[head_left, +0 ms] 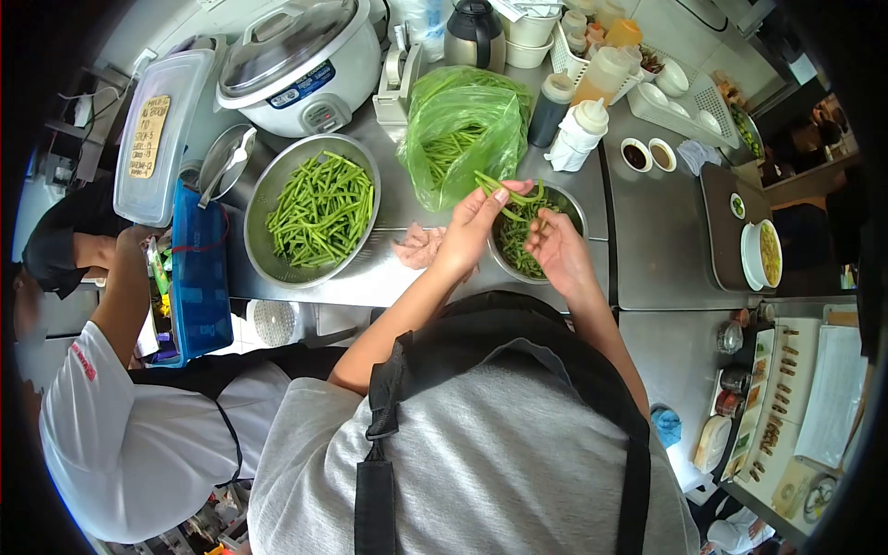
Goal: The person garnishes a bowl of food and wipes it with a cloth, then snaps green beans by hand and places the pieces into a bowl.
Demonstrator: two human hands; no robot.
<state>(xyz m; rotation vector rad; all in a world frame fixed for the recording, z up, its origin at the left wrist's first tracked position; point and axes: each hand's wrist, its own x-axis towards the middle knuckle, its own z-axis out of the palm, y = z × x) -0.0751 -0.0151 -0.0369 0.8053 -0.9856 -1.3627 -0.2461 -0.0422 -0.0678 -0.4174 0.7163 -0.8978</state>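
My left hand (pixel 476 222) is closed around a few long green beans (pixel 495 188), gripping them between thumb and fingers above a metal bowl (pixel 578 205). Beans and small green pieces lie in that bowl. My right hand (pixel 561 252) is at the bowl's right side, its fingers curled close together near the beans; whatever is between them is too small to make out. Behind my hands stands an open green plastic bag (pixel 504 97) with more beans inside. To the left, a large metal colander (pixel 363 155) holds a heap of green beans. A crumpled pinkish cloth (pixel 419 247) lies beside my left forearm.
A rice cooker (pixel 301 69) and a thermos jug (pixel 474 37) stand at the back. Squeeze bottles (pixel 578 134) are right of the bag. A co-worker in a white shirt (pixel 157 435) stands at left by a blue bin (pixel 202 287). A tray (pixel 717 208) with a bowl is far right.
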